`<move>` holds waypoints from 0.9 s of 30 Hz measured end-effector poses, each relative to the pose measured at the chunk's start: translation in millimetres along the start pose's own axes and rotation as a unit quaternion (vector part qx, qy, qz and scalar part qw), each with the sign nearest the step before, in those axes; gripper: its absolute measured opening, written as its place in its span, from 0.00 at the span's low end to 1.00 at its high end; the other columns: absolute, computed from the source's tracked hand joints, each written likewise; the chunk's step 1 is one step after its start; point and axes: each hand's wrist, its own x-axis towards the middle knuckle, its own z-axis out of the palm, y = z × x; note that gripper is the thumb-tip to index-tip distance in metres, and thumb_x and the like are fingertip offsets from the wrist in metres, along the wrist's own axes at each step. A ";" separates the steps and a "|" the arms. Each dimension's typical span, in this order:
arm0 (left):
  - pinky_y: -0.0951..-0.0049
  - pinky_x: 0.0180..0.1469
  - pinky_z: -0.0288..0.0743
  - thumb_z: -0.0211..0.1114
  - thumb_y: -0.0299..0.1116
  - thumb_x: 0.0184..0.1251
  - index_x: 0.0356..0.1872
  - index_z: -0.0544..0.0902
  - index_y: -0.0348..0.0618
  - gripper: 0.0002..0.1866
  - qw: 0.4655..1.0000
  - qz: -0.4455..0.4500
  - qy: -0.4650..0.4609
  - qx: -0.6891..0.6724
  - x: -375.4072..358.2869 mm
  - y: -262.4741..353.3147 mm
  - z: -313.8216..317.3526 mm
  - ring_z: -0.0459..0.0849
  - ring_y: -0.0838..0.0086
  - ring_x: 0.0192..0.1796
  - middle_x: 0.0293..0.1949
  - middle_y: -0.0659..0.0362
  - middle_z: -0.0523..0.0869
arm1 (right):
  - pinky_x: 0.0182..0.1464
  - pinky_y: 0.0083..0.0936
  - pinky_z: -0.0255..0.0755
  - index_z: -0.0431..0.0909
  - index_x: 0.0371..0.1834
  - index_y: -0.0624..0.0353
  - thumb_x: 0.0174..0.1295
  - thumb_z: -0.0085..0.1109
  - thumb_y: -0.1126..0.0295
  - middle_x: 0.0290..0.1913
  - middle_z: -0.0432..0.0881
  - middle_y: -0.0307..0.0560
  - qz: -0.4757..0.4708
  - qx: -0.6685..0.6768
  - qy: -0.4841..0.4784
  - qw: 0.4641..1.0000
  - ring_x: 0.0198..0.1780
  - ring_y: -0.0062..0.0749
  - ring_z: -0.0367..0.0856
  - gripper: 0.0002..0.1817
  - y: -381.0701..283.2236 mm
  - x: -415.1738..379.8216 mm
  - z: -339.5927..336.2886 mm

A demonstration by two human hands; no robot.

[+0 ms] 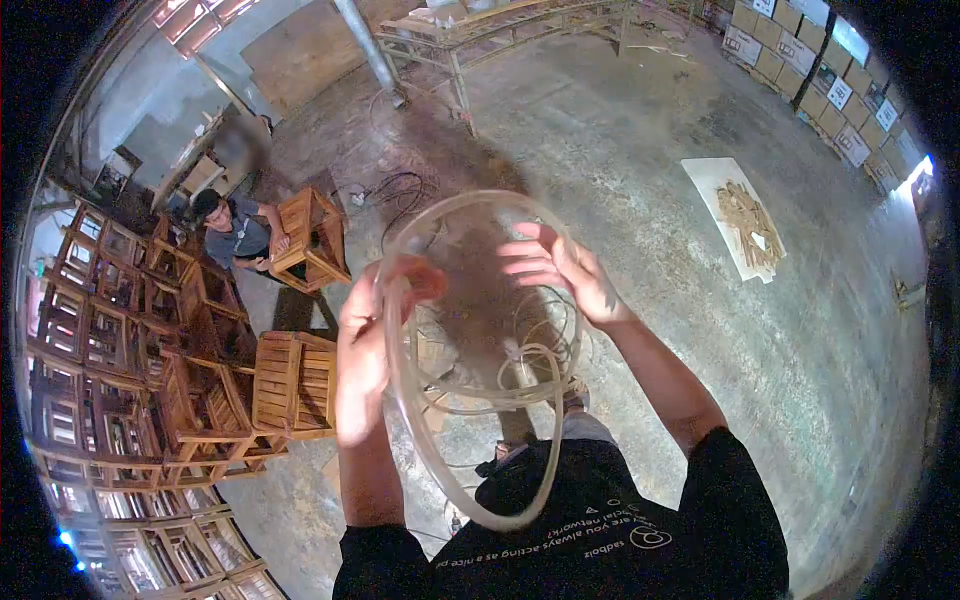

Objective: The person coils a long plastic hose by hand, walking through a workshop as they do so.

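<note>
A clear, milky hose (510,522) hangs in several loose loops in front of my chest. My left hand (365,345) is closed around it at the left side of the coil, fingers curled inside the loop and partly blurred. On the opposite side, my right hand (562,268) is open, its fingers spread and pointing left, close to the right edge of the big loop. Lower loops of the same hose dangle over the floor near my feet.
At the left, another person (240,228) handles a wooden stool (312,240). Wooden furniture (295,382) is stacked along that side. A dark cable (400,190) lies on the floor. Wood pieces rest on a white sheet (712,185); boxes (800,55) line the right wall.
</note>
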 end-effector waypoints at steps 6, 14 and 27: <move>0.65 0.50 0.72 0.64 0.30 0.61 0.39 0.79 0.39 0.08 0.997 0.057 0.047 0.029 -21.0 8.9 -37.7 0.81 0.67 0.45 0.38 0.53 0.84 | 0.57 0.39 0.70 0.58 0.65 0.70 0.57 0.39 0.30 0.58 0.72 0.62 -0.033 0.299 -0.311 0.902 0.55 0.48 0.76 0.51 -18.8 18.5 36.3; 0.69 0.46 0.73 0.67 0.26 0.57 0.32 0.81 0.37 0.05 0.993 0.087 -0.059 0.057 -44.5 22.7 -29.6 0.81 0.67 0.42 0.37 0.52 0.84 | 0.58 0.32 0.68 0.73 0.56 0.61 0.55 0.66 0.59 0.57 0.76 0.48 -0.029 -0.151 -0.196 0.968 0.56 0.34 0.75 0.28 67.2 31.3 107.0; 0.70 0.42 0.77 0.55 0.30 0.70 0.45 0.77 0.43 0.07 0.880 0.034 0.465 0.093 -140.7 32.8 -210.8 0.81 0.71 0.42 0.43 0.56 0.82 | 0.19 0.18 0.60 0.79 0.45 0.52 0.69 0.49 0.59 0.21 0.72 0.33 0.035 -0.241 0.321 0.915 0.17 0.16 0.65 0.13 -5.0 46.3 -115.0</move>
